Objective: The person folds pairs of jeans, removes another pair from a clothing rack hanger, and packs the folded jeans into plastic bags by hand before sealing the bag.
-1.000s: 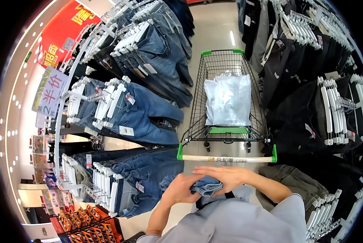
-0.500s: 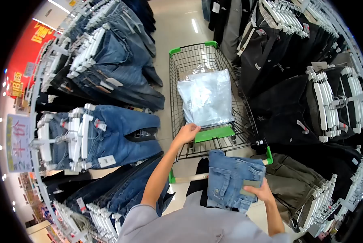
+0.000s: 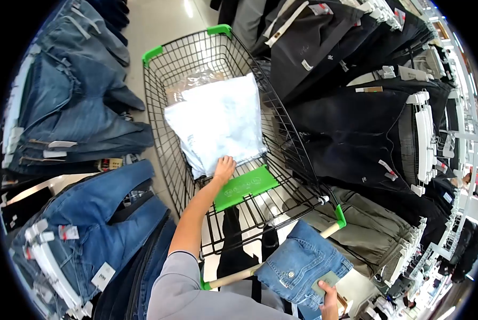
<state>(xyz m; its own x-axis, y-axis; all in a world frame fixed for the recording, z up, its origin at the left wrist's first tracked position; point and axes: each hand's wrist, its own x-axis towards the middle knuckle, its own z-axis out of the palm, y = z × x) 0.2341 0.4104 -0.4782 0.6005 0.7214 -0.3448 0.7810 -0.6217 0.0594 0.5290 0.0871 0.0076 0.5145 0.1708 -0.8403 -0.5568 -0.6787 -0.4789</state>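
My left hand (image 3: 225,168) rests at the lower edge of the white plastic-wrapped packages (image 3: 223,121) inside the cart; its fingertips bend over that edge, and whether they grip it is unclear. The black wire cart (image 3: 168,154) has green corners and a green seat flap (image 3: 246,188) just below that hand. Folded blue jeans (image 3: 297,261) are in my right hand (image 3: 329,300), its thumb on a grey-green tag. They hang over the cart's pale handle (image 3: 233,279).
Blue jeans (image 3: 68,106) hang on racks at the left. Black trousers (image 3: 351,133) and olive trousers (image 3: 367,218) hang on white hangers at the right, close to the cart. Pale tiled floor (image 3: 148,21) shows beyond the cart.
Both hands were together on the folded jeans; the left has moved forward to the packages, while the right keeps the jeans. The view has turned and moved closer to the cart.
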